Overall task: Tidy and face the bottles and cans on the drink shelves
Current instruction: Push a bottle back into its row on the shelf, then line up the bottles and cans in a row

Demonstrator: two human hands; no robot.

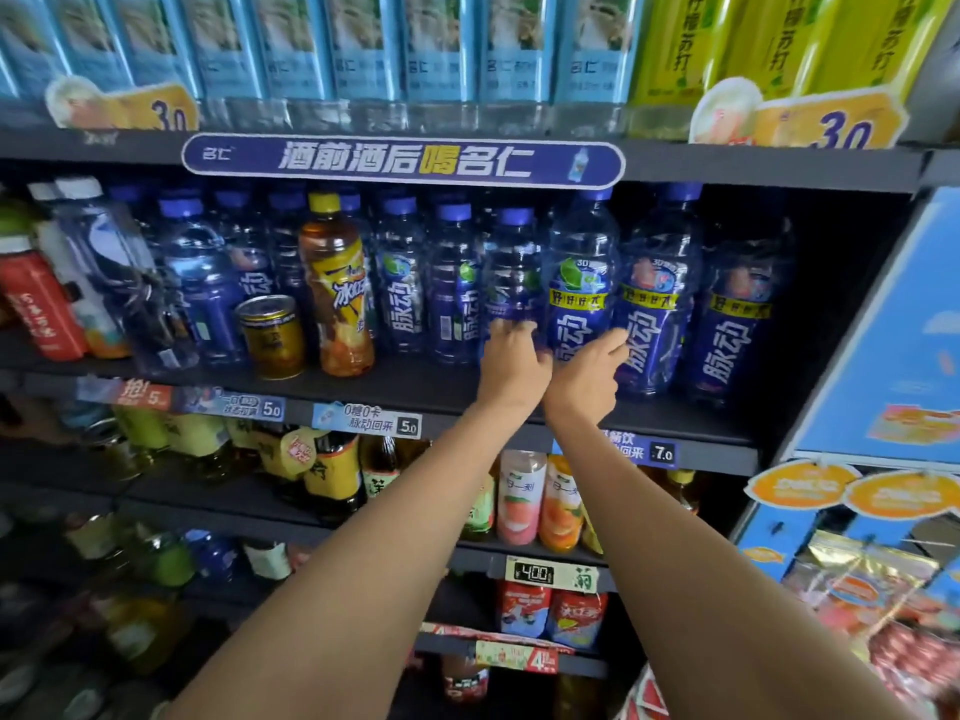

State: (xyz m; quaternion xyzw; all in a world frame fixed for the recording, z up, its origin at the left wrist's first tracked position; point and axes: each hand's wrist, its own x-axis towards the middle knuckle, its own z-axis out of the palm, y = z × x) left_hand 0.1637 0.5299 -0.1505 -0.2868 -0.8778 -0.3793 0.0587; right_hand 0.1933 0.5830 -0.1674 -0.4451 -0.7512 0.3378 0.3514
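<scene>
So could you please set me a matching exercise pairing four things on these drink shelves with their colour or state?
Things:
1. gold can
2. iced tea bottle
3. left hand
4. pink peach bottle

Descriptions:
A. yellow cap, standing among the blue bottles
B. on the shelf below the hands
C. short, standing at the shelf front beside a taller bottle
D. fingers touching the base of a blue bottle

Pairs: 1-C, 2-A, 3-D, 4-B
</scene>
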